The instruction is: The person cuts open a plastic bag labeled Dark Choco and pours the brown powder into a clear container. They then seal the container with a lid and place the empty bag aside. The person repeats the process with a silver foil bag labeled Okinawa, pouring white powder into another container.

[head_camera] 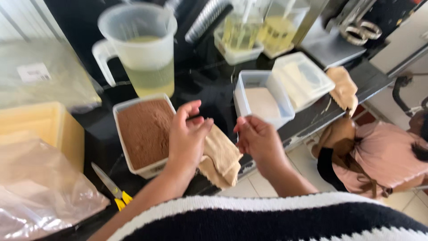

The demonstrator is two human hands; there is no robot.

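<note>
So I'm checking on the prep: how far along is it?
Set out: a tub of brown powder, a tub of white powder and a jug partly full. In hand: the left hand rests on a tan cloth; the right hand hovers pinched. Nothing looks mixed.

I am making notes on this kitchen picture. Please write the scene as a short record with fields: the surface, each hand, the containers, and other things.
surface: black counter
left hand: over the beige cloth, fingers curled on it, beside the tub of brown powder
right hand: raised, fingertips pinched; whether they hold anything is unclear
containers: tub of white powder, its lid leaning beside it; jug of yellowish liquid
other: yellow-handled scissors; plastic bag; another person lower right
</note>
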